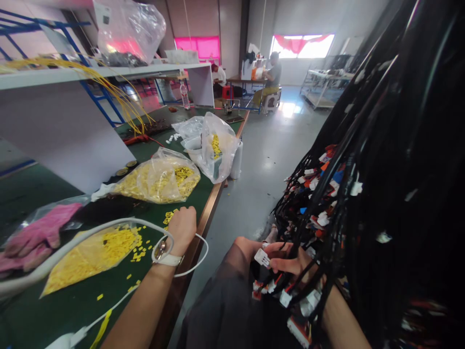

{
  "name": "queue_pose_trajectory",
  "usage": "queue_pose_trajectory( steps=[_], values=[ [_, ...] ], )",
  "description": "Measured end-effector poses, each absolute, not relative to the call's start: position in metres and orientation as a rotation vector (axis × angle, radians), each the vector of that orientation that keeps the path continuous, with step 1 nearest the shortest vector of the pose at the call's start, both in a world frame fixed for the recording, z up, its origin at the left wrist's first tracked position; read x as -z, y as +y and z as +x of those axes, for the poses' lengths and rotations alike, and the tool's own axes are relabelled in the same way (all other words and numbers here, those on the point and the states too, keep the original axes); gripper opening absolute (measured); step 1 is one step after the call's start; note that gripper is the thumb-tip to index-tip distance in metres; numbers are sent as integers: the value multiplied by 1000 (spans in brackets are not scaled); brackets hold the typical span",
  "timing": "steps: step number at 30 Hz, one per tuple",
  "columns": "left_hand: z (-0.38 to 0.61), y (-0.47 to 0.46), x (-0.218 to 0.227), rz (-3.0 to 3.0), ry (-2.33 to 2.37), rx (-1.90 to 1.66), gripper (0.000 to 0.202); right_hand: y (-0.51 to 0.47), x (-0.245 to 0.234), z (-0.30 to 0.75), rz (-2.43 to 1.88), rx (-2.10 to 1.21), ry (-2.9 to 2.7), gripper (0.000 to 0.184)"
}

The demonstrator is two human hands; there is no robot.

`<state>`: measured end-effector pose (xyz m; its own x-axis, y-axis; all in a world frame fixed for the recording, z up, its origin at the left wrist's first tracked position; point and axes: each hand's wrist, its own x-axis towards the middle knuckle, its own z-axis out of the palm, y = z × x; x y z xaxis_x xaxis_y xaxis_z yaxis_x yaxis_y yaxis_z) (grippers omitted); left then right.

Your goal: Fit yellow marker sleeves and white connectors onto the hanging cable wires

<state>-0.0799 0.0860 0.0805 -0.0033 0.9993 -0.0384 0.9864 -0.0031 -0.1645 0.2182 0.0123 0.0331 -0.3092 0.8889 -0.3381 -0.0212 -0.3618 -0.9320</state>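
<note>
My left hand [183, 227] is closed, knuckles up, over the near edge of the green table, right beside a small pile of yellow pieces [170, 216]. Its fingertips are hidden, so what they hold, if anything, does not show. Between thumb and fingers, my right hand [286, 259] pinches a white plug connector [262, 258] above my lap. Around that hand hangs a thick bundle of black cables [348, 160], with many white, orange and blue connectors at their ends. An open bag of yellow pieces [118, 247] lies left of my left wrist, with loose ones spilled from it.
A fuller bag of yellow pieces [156, 182] and an upright clear bag [220, 145] lie farther along the table. Pink gloves [39, 237] are at the left. A white cable [109, 225] loops around my left wrist. Two people sit working at the back.
</note>
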Motion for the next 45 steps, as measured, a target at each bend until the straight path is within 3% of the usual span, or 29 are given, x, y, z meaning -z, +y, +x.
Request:
queue_pose_trajectory(
  steps=[8,17,21,30,45],
  values=[
    [-78,91,-79,-2169,-2125,-89,32,15,-33,219,-1200,-1758,-1222,35],
    [-48,84,-84,-2740,-2007,974,27,13,-36,215,-1238,-1762,-1159,31],
    [-31,68,-90,-3045,-1975,1304,22,14,-30,217,-1265,-1742,-1143,38],
    [6,40,-84,-3355,-2036,1995,14,16,-34,218,-1127,-1809,-1194,33],
    [17,38,-72,-3275,-2276,2103,16,14,-31,220,-1155,-1785,-1181,32]
  ],
)
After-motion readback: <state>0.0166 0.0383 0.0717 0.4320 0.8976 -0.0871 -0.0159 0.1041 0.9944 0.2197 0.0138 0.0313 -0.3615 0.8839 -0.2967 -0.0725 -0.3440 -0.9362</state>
